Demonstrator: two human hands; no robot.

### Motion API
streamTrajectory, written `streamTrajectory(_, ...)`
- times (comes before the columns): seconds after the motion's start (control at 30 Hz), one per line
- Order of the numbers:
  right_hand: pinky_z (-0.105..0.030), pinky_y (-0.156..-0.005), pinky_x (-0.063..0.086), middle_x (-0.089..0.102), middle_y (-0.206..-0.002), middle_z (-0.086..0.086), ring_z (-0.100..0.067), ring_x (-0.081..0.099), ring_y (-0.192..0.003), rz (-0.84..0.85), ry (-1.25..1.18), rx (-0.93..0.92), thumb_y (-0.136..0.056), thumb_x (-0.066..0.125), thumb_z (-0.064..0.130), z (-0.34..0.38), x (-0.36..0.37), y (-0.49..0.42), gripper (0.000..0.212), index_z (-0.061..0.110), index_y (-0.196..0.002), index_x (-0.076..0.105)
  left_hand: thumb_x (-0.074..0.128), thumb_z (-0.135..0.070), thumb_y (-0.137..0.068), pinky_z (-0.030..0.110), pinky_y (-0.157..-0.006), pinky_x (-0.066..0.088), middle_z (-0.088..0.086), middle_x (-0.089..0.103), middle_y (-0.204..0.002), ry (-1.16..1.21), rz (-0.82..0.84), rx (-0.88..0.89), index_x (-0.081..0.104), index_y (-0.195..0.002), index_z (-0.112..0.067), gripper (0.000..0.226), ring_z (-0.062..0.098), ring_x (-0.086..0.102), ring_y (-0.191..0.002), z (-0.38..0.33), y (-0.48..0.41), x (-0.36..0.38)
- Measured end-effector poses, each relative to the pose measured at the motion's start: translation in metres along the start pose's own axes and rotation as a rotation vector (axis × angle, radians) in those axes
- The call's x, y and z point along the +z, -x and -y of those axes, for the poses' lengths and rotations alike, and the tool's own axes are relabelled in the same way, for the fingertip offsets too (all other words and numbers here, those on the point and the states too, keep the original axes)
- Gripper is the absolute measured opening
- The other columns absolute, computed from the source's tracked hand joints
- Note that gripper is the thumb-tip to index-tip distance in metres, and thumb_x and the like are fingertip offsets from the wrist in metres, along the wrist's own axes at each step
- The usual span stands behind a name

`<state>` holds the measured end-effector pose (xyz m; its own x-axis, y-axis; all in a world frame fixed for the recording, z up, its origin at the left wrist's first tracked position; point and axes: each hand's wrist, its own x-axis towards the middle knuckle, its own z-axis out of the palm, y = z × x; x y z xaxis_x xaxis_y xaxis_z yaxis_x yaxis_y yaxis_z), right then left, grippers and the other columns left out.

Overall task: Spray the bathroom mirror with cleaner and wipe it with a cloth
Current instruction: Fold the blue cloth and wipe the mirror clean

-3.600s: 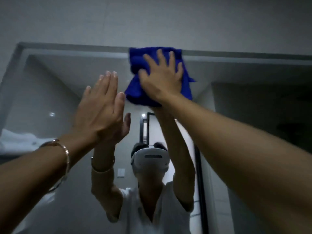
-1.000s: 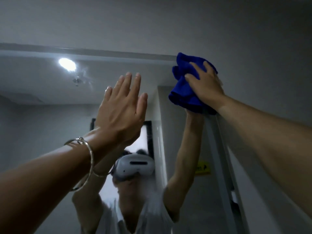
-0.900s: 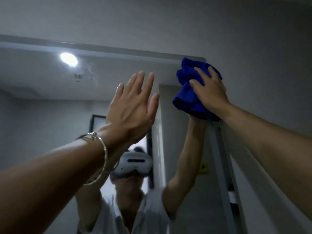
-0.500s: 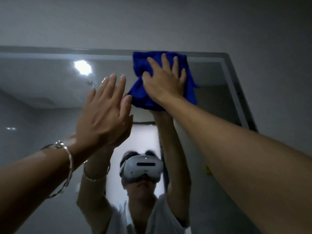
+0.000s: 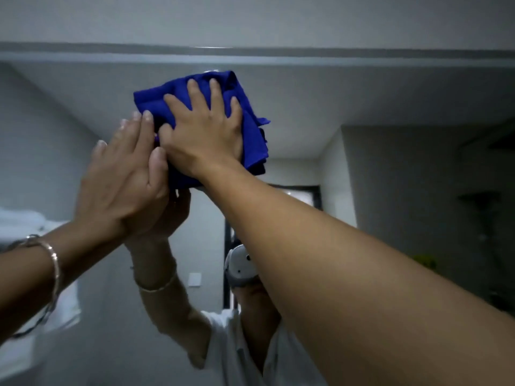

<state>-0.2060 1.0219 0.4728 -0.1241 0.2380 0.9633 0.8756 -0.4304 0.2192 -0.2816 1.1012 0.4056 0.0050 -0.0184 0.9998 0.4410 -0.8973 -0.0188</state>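
A crumpled blue cloth (image 5: 250, 126) lies flat against the bathroom mirror (image 5: 362, 93) a little below its top edge. My right hand (image 5: 203, 135) presses on the cloth with spread, straight fingers. Just to its left, my left hand (image 5: 125, 179) rests flat on the glass, fingers straight, a silver bracelet on its wrist. Its thumb side touches my right hand. No spray bottle is in view.
The mirror's top frame (image 5: 250, 55) runs across the view with grey wall above it. The glass reflects a person in a white headset (image 5: 241, 267) and white shirt, a dark door frame and white towels (image 5: 25, 221) at the left.
The cloth and my right hand slid left from the mirror's top right corner and a little down from the top edge. My left hand stays flat on the glass and now meets the right.
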Motion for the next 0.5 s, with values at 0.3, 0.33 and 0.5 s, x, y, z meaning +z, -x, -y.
streamTrajectory(0.3,-0.052,-0.113,-0.001,0.010,-0.160,-0.001,-0.029,0.000,-0.146,0.032,0.078,-0.011,-0.094,0.031,0.047,0.175,0.068,0.009,0.053,0.035,-0.146,0.028,0.011,-0.042,-0.091,0.046,-0.116,0.013,0.007,0.009,-0.157,-0.017,0.138,-0.126,0.008,-0.150,-0.012,0.065,0.018,0.009,-0.144,0.189,0.083,-0.071)
streamTrajectory(0.33,-0.052,-0.113,-0.002,0.009,-0.160,-0.001,-0.029,0.000,-0.146,0.051,0.088,-0.038,-0.094,0.030,0.048,0.194,0.075,0.018,0.054,0.035,-0.146,0.026,0.013,-0.040,-0.092,0.046,-0.116,0.013,0.007,0.010,-0.157,-0.006,0.145,-0.145,0.009,-0.149,-0.012,0.064,0.018,0.009,-0.144,0.202,0.092,-0.078)
streamTrajectory(0.5,-0.051,-0.113,-0.002,0.010,-0.160,-0.002,-0.029,0.002,-0.146,0.108,0.076,-0.132,-0.095,0.029,0.049,0.250,0.100,0.071,0.055,0.033,-0.147,0.027,0.018,-0.036,-0.093,0.047,-0.116,0.012,0.007,0.008,-0.157,0.034,0.220,-0.219,0.009,-0.149,-0.012,0.062,0.018,0.007,-0.144,0.238,0.172,-0.102)
